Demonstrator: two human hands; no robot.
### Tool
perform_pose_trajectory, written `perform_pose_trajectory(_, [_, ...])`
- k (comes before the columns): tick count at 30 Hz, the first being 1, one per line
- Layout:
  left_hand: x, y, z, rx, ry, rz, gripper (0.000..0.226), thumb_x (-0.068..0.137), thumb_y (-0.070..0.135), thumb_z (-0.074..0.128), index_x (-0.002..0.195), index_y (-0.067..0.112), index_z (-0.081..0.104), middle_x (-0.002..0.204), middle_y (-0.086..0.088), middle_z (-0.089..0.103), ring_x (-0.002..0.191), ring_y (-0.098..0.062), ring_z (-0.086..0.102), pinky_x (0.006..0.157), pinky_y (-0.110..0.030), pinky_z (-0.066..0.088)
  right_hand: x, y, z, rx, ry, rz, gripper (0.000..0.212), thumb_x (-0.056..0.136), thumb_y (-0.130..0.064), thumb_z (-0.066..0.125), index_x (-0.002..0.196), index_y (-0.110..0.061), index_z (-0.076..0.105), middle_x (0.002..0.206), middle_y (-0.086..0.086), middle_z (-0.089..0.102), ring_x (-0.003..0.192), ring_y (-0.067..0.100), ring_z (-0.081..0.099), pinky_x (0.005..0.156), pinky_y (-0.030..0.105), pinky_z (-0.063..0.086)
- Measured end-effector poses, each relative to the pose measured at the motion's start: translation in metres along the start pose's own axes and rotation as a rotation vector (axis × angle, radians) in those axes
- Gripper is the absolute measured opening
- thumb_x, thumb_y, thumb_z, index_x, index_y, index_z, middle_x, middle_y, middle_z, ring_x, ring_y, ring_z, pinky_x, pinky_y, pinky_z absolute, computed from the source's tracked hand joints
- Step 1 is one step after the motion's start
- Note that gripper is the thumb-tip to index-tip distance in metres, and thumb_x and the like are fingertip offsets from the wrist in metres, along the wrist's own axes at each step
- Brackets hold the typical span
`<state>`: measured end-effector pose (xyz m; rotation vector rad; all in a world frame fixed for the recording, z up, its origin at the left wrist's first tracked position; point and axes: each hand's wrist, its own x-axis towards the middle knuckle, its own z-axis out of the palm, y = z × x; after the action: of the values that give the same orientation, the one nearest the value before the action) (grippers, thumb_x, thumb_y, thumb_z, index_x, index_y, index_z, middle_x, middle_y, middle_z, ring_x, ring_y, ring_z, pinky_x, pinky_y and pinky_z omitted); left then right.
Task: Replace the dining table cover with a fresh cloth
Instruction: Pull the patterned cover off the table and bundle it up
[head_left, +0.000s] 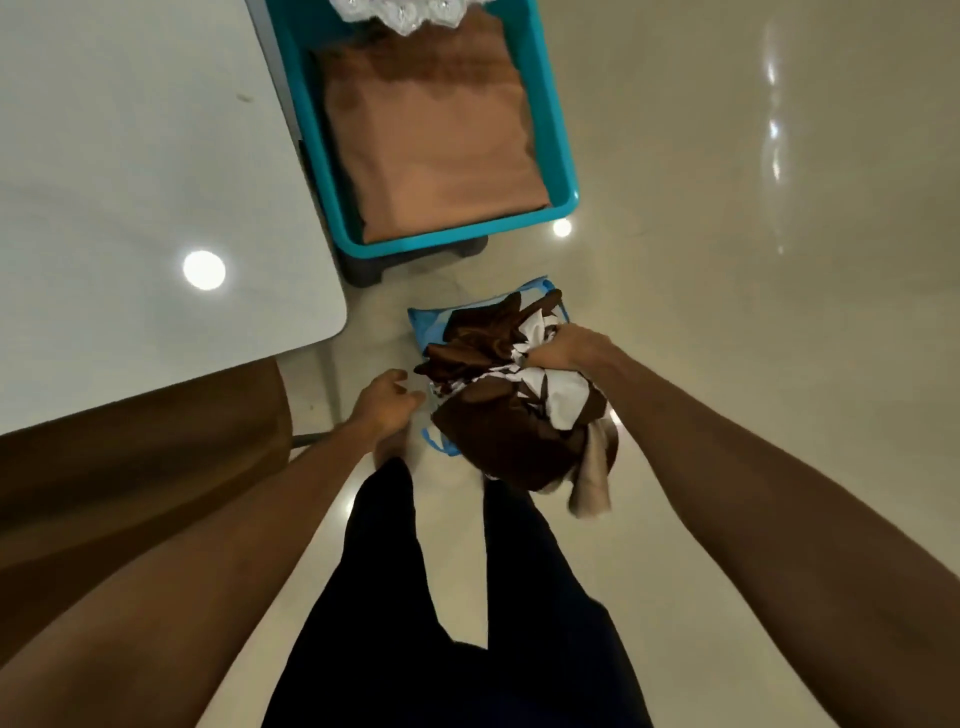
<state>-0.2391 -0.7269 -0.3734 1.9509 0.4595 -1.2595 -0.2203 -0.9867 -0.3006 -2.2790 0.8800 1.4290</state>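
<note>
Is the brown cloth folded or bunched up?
Bunched up: the right hand grips the brown cloth as a crumpled wad over the blue bag.

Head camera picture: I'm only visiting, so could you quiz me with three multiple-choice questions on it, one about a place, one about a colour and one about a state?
1. Where does the folded orange-brown cloth lie?
A on a shelf
B in the teal basket
C on a sofa

2. What colours does the crumpled bundle have?
A brown and white
B red and green
C all yellow

3. The grip of the right hand is:
A closed on the crumpled bundle
B flat, with straight fingers
C hanging free, holding nothing

Answers:
1. B, the folded cloth fills the basket.
2. A, dark brown folds show with white patches among them.
3. A, its fingers curl into the bundle above the blue bag.
</note>
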Motion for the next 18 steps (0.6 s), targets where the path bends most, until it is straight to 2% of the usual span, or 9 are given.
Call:
perform_pose_trajectory(2, [0.015, 0.002, 0.008, -0.038, 0.014, -0.029, 0.065, 0.093, 0.025, 0.065, 0.151, 0.015, 0.037, 0.144, -0.014, 0.052, 0.127, -0.030, 0.054, 0.107, -0.042, 0.045, 0.031, -0.019, -0.002, -0.004, -0.078, -0.027, 0.053, 0.092, -0.049, 0.064, 0.132, -0.014, 0.059, 0.134, 0.014, 0.061, 0.123, 0.032, 0.058, 0.106, 0.041, 0.046])
perform_pose_trajectory(5, [0.037, 0.001, 0.023, -0.055, 0.051, -0.034, 0.074, 0.093, 0.023, 0.066, 0.156, 0.020, 0.026, 0.150, -0.015, 0.044, 0.132, -0.031, 0.050, 0.108, -0.042, 0.044, 0.075, -0.041, 0.002, 0.040, -0.182, -0.077, 0.045, 0.104, -0.041, 0.051, 0.139, -0.012, 0.053, 0.147, 0.014, 0.051, 0.131, 0.033, 0.051, 0.111, 0.040, 0.040])
perform_pose_trajectory(6, [0.048, -0.003, 0.031, -0.076, 0.067, -0.043, 0.073, 0.093, 0.022, 0.066, 0.155, 0.022, 0.028, 0.148, -0.014, 0.046, 0.130, -0.031, 0.050, 0.107, -0.041, 0.045, 0.096, -0.046, 0.010, 0.063, -0.207, -0.091, 0.037, 0.105, -0.040, 0.050, 0.130, -0.014, 0.058, 0.142, 0.012, 0.055, 0.127, 0.033, 0.053, 0.113, 0.042, 0.040])
perform_pose_trajectory(7, [0.057, -0.005, 0.038, -0.094, 0.081, -0.041, 0.069, 0.092, 0.021, 0.066, 0.152, 0.022, 0.032, 0.144, -0.012, 0.050, 0.127, -0.029, 0.053, 0.105, -0.039, 0.046, 0.114, -0.048, 0.017, 0.108, -0.228, -0.083, 0.028, 0.104, -0.041, 0.051, 0.112, -0.016, 0.062, 0.127, 0.012, 0.062, 0.116, 0.032, 0.058, 0.113, 0.044, 0.041])
perform_pose_trajectory(9, [0.069, -0.011, 0.052, -0.134, 0.110, -0.016, 0.060, 0.091, 0.017, 0.064, 0.146, 0.023, 0.040, 0.135, -0.009, 0.057, 0.120, -0.028, 0.057, 0.103, -0.037, 0.046, 0.152, -0.046, 0.036, 0.229, -0.266, -0.032, 0.032, 0.103, -0.047, 0.052, 0.089, -0.019, 0.056, 0.095, 0.010, 0.060, 0.103, 0.032, 0.060, 0.109, 0.044, 0.045])
perform_pose_trajectory(11, [0.083, -0.020, 0.066, -0.159, 0.156, -0.014, 0.059, 0.090, 0.005, 0.056, 0.144, 0.027, 0.045, 0.131, -0.006, 0.060, 0.119, -0.026, 0.058, 0.105, -0.037, 0.046, 0.194, -0.040, 0.057, 0.436, -0.273, 0.068, 0.039, 0.101, -0.053, 0.052, 0.096, -0.015, 0.058, 0.091, 0.014, 0.060, 0.110, 0.036, 0.062, 0.100, 0.044, 0.047])
perform_pose_trajectory(15, [0.091, -0.034, 0.078, -0.117, 0.172, 0.053, 0.071, 0.086, -0.007, 0.043, 0.146, 0.030, 0.048, 0.127, -0.001, 0.064, 0.115, -0.022, 0.060, 0.103, -0.030, 0.045, 0.224, -0.027, 0.085, 0.973, -0.265, 0.120, 0.046, 0.104, -0.055, 0.044, 0.116, -0.015, 0.063, 0.085, 0.011, 0.068, 0.093, 0.030, 0.066, 0.090, 0.040, 0.055])
perform_pose_trajectory(16, [0.090, -0.036, 0.079, -0.092, 0.165, 0.071, 0.070, 0.088, -0.006, 0.044, 0.146, 0.032, 0.047, 0.127, 0.000, 0.063, 0.113, -0.022, 0.060, 0.101, -0.028, 0.045, 0.232, -0.022, 0.096, 1.108, -0.293, 0.121, 0.043, 0.104, -0.054, 0.045, 0.116, -0.019, 0.065, 0.087, 0.008, 0.073, 0.089, 0.027, 0.069, 0.084, 0.038, 0.058])
perform_pose_trajectory(18, [0.092, -0.041, 0.082, -0.052, 0.164, 0.081, 0.068, 0.092, -0.003, 0.045, 0.147, 0.036, 0.045, 0.128, 0.003, 0.062, 0.109, -0.020, 0.060, 0.097, -0.025, 0.046, 0.252, -0.010, 0.121, 1.216, -0.344, 0.087, 0.044, 0.096, -0.051, 0.059, 0.125, -0.019, 0.066, 0.109, 0.009, 0.075, 0.095, 0.027, 0.071, 0.085, 0.038, 0.058])
